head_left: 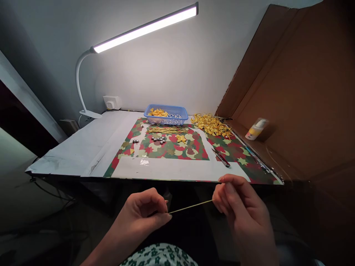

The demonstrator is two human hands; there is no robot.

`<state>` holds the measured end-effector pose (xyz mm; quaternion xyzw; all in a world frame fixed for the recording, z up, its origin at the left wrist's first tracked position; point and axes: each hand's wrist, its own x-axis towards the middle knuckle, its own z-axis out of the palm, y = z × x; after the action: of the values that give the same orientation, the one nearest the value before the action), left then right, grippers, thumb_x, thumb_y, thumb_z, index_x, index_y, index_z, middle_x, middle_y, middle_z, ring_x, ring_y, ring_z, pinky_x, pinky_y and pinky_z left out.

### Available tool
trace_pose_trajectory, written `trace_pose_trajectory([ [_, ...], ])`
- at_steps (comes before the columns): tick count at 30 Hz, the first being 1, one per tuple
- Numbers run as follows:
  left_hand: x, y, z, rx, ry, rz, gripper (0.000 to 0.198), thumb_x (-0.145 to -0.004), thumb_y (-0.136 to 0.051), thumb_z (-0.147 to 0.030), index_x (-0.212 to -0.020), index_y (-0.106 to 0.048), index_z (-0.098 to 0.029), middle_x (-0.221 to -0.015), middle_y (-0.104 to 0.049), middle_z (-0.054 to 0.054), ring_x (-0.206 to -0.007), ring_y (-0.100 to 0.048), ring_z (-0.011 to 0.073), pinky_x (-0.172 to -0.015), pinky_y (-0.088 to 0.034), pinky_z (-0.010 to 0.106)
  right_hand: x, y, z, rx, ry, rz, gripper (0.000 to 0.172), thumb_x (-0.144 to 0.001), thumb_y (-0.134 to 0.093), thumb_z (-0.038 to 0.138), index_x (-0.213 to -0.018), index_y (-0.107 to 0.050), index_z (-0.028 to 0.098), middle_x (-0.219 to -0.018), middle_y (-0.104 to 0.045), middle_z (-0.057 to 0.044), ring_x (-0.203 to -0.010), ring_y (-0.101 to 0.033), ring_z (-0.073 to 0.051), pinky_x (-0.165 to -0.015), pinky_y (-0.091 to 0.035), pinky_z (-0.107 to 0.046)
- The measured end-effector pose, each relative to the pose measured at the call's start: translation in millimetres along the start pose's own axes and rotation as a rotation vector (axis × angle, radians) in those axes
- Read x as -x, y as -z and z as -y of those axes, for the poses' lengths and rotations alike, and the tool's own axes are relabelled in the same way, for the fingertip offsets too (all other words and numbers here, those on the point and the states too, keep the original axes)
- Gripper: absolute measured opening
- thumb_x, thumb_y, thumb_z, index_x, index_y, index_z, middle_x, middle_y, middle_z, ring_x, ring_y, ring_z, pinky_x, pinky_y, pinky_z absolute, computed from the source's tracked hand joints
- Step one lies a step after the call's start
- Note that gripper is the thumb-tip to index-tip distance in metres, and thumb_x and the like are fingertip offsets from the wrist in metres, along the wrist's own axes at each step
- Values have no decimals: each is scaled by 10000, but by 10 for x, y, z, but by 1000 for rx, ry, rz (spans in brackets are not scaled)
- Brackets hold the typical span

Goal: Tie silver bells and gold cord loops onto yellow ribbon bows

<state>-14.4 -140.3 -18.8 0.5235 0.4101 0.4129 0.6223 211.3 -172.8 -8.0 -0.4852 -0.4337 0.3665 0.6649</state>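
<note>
Below the table's front edge, my left hand and my right hand each pinch one end of a thin gold string, pulled straight between them. On the camouflage-patterned paper lie several small silver bells, a bundle of gold strings and a small gold bow. A blue basket at the back holds gold bows and silver bells. A heap of gold ribbon lies to its right.
A dark pen-like tool lies on the paper at the right. A brown cardboard sheet walls off the right side, with a small white bottle by it. A white desk lamp clamps at the back left near a wall socket.
</note>
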Motion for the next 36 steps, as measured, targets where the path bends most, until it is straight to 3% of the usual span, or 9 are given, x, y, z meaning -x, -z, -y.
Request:
trace_pose_trajectory([
  [6, 4, 10, 42, -15, -9, 4, 140, -722, -798, -127, -653, -699, -197, -660, -621, -19, -633, -565, 139, -625, -528, 242, -17, 8, -28, -30, -11, 5, 170, -1015, -621, 400, -1011, -666, 236, -627, -481, 38, -569, -458, -99, -527, -356, -240],
  [12, -22, 45, 134, -346, -242, -112, 121, -832, -743, -159, -725, -768, -209, -728, -645, 16, -613, -572, 149, -553, -445, 251, 65, -74, 100, -46, -30, -27, 186, -988, -651, 419, -958, -672, 237, -657, -486, 23, -572, -459, -105, -512, -353, -243],
  [18, -43, 104, 128, -344, -277, -100, 142, -877, -741, -219, -736, -751, -209, -770, -665, 31, -633, -566, 152, -555, -438, 251, 159, -111, 234, 22, -81, -55, 236, -951, -686, 475, -923, -663, 242, -728, -535, -12, -646, -497, -143, -534, -375, -264],
  [20, -15, 95, 92, -197, -198, -55, 202, -905, -739, -299, -725, -737, -206, -879, -692, 43, -714, -610, 164, -637, -516, 254, 153, -115, 218, 29, -80, -55, 242, -956, -676, 485, -932, -662, 245, -710, -534, -8, -644, -489, -144, -544, -376, -268],
  [23, 61, 27, 27, 285, 35, 25, 312, -867, -787, -471, -697, -756, -211, -1069, -744, 59, -937, -688, 218, -856, -594, 341, 139, -143, 156, 16, -101, 0, 253, -972, -650, 490, -945, -660, 238, -660, -499, 12, -593, -442, -130, -541, -351, -270],
  [26, 120, -68, -10, 627, 141, 60, 259, -746, -900, -466, -682, -789, -241, -965, -791, 47, -1113, -702, 280, -935, -591, 391, 147, -201, 92, -10, -159, 60, 278, -961, -657, 506, -952, -659, 229, -663, -486, 21, -568, -403, -113, -532, -321, -262],
  [29, 101, -110, 2, 658, 85, 102, 183, -718, -938, -386, -658, -812, -267, -795, -763, 20, -961, -745, 233, -784, -609, 298, 172, -252, 53, -38, -202, 105, 298, -949, -667, 522, -942, -657, 225, -657, -462, 27, -573, -384, -110, -526, -306, -252],
  [32, 26, -78, 36, 596, -15, 124, 212, -676, -951, -434, -629, -822, -272, -705, -704, 5, -637, -636, 119, -521, -482, 183, 190, -269, 41, -25, -204, 166, 335, -956, -642, 547, -930, -671, 215, -627, -421, 35, -558, -364, -105, -512, -271, -247],
  [36, -49, -6, 79, 442, -100, 102, 227, -700, -932, -437, -632, -813, -256, -702, -699, -5, -541, -498, 74, -486, -396, 180, 203, -262, 71, 26, -176, 191, 359, -968, -608, 567, -918, -679, 219, -608, -433, 32, -549, -383, -107, -511, -273, -245],
])
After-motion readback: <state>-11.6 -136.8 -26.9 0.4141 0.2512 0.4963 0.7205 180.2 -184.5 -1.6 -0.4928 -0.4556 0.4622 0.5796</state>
